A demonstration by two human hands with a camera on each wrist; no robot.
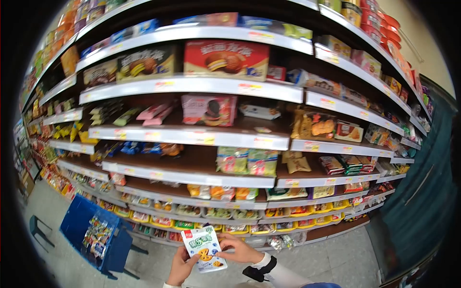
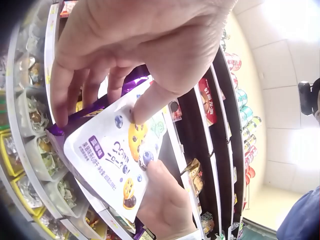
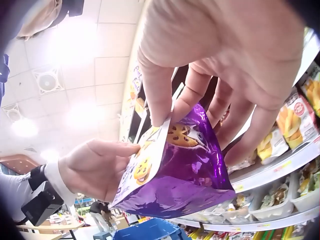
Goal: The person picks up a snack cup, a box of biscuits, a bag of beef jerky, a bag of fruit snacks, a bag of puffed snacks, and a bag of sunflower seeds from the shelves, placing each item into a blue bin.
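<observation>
Both hands hold a small cookie pouch (image 1: 203, 248) low in front of the body. Its white front shows printed cookies and blueberries, while shiny purple foil (image 3: 190, 185) lies behind that face in the right wrist view. My left hand (image 1: 180, 266) grips its left side, thumb on the white front and fingers behind, as the left wrist view shows. On the opposite side my right hand (image 1: 238, 249) pinches the pouch's edge between thumb and fingers. In the right wrist view the right hand's fingers (image 3: 240, 115) reach behind the purple foil.
Tall shelves (image 1: 192, 137) of boxed and bagged snacks stand ahead, with bins of small packets (image 1: 230, 213) along the lower rows. A blue crate-like bin (image 1: 120, 240) containing small packets stands on the floor at left. A dark green curtain (image 1: 418, 192) hangs at right.
</observation>
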